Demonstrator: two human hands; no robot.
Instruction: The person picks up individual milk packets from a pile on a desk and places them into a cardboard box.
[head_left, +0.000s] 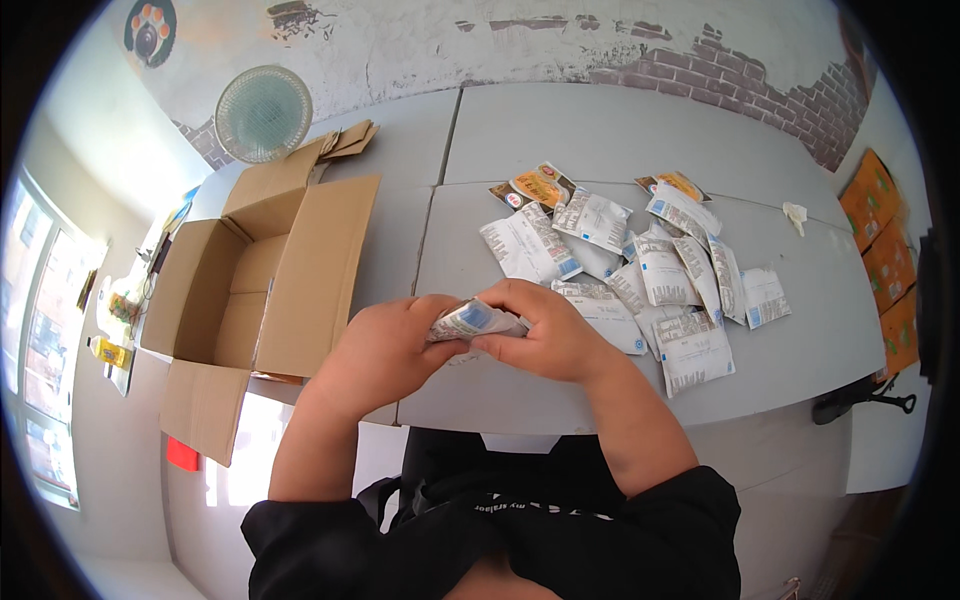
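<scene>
Plainly lit from a window at the left, the room has a pale wall with patches of painted brick, and a light grey counter crossed by dark seams stands before it. On the left of the counter, an open cardboard box spreads its flaps, one reaching near the left hand; a round mesh fan guard shows behind it. To the right lies a loose heap of white packets, overlapping at many angles, with orange-and-brown packs at its far edge and a crumpled tissue well apart. Between box and heap, above the counter's near edge, the held packet is gripped by both the left hand and the right hand. Its long axis runs roughly left to right, a blue-marked face tilted upward; fingers cover both ends.
</scene>
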